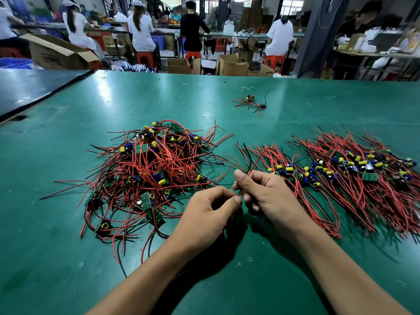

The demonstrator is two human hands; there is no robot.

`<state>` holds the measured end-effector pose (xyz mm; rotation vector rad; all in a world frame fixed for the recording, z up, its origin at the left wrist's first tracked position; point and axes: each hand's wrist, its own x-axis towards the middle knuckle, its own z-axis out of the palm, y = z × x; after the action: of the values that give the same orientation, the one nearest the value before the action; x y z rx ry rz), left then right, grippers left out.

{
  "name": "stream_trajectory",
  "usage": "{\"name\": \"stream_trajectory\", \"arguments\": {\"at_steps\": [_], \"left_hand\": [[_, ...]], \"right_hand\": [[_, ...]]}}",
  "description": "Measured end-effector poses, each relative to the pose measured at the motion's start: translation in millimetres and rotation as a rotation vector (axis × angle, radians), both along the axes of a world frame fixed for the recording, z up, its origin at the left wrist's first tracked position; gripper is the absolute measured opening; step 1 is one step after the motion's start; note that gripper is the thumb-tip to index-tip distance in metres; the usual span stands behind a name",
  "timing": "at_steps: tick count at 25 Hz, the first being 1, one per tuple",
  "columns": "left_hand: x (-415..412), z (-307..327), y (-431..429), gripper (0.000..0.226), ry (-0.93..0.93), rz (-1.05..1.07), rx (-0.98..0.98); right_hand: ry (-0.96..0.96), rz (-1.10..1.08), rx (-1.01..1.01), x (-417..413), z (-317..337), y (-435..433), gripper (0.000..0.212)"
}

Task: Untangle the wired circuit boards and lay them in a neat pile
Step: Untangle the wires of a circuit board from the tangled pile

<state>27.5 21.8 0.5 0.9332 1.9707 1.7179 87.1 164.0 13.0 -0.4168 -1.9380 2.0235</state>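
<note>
Green table (pixel 68 258).
- Left: tangled heap (pixel 147 173) of circuit boards with red and black wires.
- Right: two laid-out rows (pixel 329 173), wires roughly parallel.
- Far side: small stray bunch (pixel 250 102).
- Centre, between heap and rows: left hand (pixel 211 214) and right hand (pixel 268 196), each pinching the same wires (pixel 250 169). Their board is hidden.

One view only, head-worn, wide-angle. Faces forward and down over the green table (pixel 68 246). Nearest the lens, mid-frame: left hand (pixel 211 210) and right hand (pixel 268 194), both pinching the wires (pixel 251 163). Workbenches (pixel 227 35) far off along the top.
</note>
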Motion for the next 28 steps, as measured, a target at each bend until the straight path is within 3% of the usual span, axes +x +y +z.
{"name": "stream_trajectory", "arguments": {"at_steps": [7,12,15,19,24,28], "left_hand": [[0,-3,0,0.015,0.010,0.051,-0.001],[-2,-5,-1,0.016,-0.004,0.103,0.044],[-1,-3,-1,0.017,-0.146,0.027,0.077],[-4,-5,1,0.017,-0.196,-0.010,0.092],[-6,-8,-1,0.014,-0.263,-0.044,0.058],[-8,-8,1,0.011,-0.265,-0.072,0.059]], "right_hand": [[-0.084,0.017,-0.234,-2,-1,-2,0.034],[-0.053,0.082,0.057,0,-9,-12,0.034],[-0.060,0.113,0.010,0,-7,-9,0.036],[-0.170,0.083,0.210,-1,-2,-2,0.042],[-0.150,-0.048,-0.193,-6,0,10,0.051],[-0.128,0.040,-0.556,-6,6,13,0.058]]}}
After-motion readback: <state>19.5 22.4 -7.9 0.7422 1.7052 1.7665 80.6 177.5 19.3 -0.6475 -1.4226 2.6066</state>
